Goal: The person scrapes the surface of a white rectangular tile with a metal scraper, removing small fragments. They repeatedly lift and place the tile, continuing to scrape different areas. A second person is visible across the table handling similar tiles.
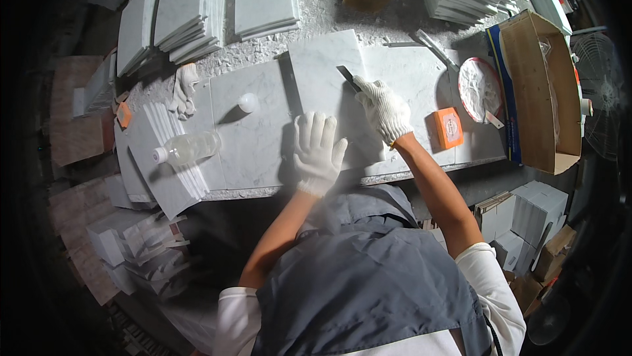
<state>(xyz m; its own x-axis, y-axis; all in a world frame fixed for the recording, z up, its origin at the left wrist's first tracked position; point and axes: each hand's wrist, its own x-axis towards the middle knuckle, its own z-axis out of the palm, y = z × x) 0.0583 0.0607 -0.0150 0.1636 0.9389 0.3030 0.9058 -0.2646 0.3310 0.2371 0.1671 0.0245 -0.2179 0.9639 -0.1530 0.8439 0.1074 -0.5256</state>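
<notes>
The worktop (247,145) spread widest before me, its pale, grey-veined surface running to both sides. On it, right in front of me, lay the marble-look slab (328,63), tilted a little off square with its far end reaching past the worktop's pale facing toward the rubble. I judged it heavy for its thinness, stiff all through and unforgiving: no bend in it, likely brittle at the corners, where a knock could chip it. Its smooth face looked apt to slide under cloth, so I reckoned the long edges were the place to take hold, one palm to each side, well clear of the corners. My left hand (318,149) was spread flat over its near left part, fingers straight and unclosed, thumb out toward the right; how hard it pressed, I could not tell. My right hand (383,109) had its fingers curled tight around the flat-bladed tool, whose grip was hidden in my glove. Off to my right sat a little orange box (449,127), well apart from the slab. Smaller again was the visible part of the flat-bladed tool (346,77), dark and narrow, angled away from me above the slab; whether it touched, I could not tell.
</notes>
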